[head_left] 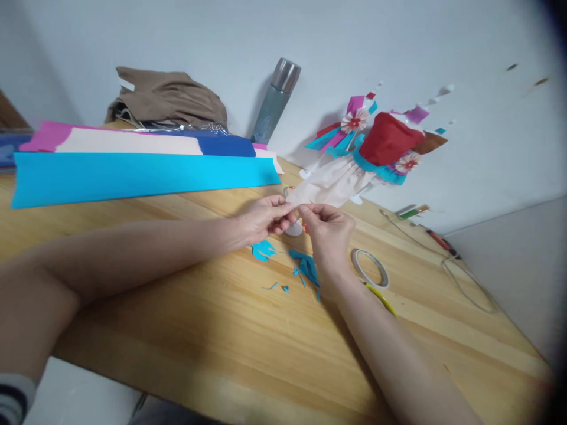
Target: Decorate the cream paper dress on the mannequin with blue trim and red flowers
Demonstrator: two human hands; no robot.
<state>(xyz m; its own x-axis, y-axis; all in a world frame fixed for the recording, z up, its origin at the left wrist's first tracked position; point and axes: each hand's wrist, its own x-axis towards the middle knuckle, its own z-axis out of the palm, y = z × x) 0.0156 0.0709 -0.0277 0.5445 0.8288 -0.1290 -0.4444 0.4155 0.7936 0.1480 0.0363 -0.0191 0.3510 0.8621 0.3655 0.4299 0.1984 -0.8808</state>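
Note:
A craft of colored crepe paper, with a red upper part (390, 139), a turquoise band and a gathered cream crepe paper skirt (328, 183), stands behind my hands. My left hand (269, 215) pinches the skirt's lower left edge between thumb and fingers. Right beside it, my right hand (330, 227) is closed on the same edge, thumb against forefinger. Their fingertips nearly meet. Below the hands lie turquoise paper scraps (263, 251). A roll of tape (371, 268) rests right of my right wrist, with a yellow-handled tool (380, 298) partly hidden by the forearm.
Long folded crepe paper, turquoise (146, 177) in front, lies at the left. Behind it is a heap of brown cloth (172, 97). A grey-green thermos (277, 100) stands by the wall. A cord (460, 286) and a red-and-black tool (440, 242) lie at the right.

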